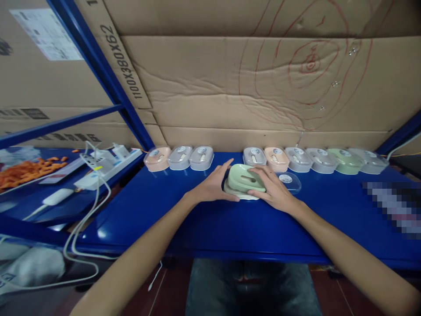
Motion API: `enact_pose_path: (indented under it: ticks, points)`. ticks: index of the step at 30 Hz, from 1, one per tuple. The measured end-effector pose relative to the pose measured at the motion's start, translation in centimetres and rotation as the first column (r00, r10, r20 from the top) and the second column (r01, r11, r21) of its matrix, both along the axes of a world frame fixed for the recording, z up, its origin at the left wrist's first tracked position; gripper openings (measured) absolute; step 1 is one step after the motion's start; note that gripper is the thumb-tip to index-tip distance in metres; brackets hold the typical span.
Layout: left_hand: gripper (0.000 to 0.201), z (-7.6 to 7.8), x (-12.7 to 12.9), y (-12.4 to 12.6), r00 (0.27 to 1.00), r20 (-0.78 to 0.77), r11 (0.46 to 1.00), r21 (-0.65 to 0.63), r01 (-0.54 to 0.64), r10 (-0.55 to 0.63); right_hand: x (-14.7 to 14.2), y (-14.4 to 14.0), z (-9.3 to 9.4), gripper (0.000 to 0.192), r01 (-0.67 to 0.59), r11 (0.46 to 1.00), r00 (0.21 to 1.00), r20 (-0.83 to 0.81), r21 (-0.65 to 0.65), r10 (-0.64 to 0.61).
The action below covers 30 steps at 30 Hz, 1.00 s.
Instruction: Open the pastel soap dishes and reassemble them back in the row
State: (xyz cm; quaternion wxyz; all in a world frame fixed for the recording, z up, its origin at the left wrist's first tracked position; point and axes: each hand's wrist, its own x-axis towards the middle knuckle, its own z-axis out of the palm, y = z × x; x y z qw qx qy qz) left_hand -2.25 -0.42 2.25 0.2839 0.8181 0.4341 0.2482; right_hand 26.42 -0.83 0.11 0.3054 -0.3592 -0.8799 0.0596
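A light green soap dish tray (242,175) with a slot in its middle is tilted over a pale base (235,192) on the blue table. My right hand (272,186) grips the tray from the right, with fingers on top and thumb at the near edge. To the left of the base, my left hand (215,184) curves round with thumb and fingers spread apart; whether it touches the base I cannot tell. Just behind my right hand lies a clear lid (291,182) with a round label, partly hidden by that hand.
Along the back of the blue table (210,228) stand several lidded soap dishes in grey, peach and green, such as a peach one (158,159) and a green one (347,161). A cardboard wall (197,79) rises behind. Power strips (108,169) and cables lie left.
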Motion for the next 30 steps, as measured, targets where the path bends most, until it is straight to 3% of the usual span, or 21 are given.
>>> enact_pose_path:
  ticks: [6,13,30]
  points:
    - [0.133,0.47,0.43,-0.39,0.999,0.022,0.998,0.048,0.033,-0.034,-0.31,0.0,-0.05,0.07,-0.052,0.998,0.996,0.069,0.031,0.05]
    - [0.089,0.81,0.47,-0.49,0.998,-0.006,0.99,0.13,0.06,-0.059,-0.51,-0.11,0.03,0.072,-0.073,0.996,0.992,0.107,0.043,0.068]
    - [0.088,0.91,0.53,-0.44,0.996,0.006,0.989,0.117,0.089,-0.091,-0.61,-0.02,0.07,0.077,-0.105,0.992,0.985,0.143,0.068,0.094]
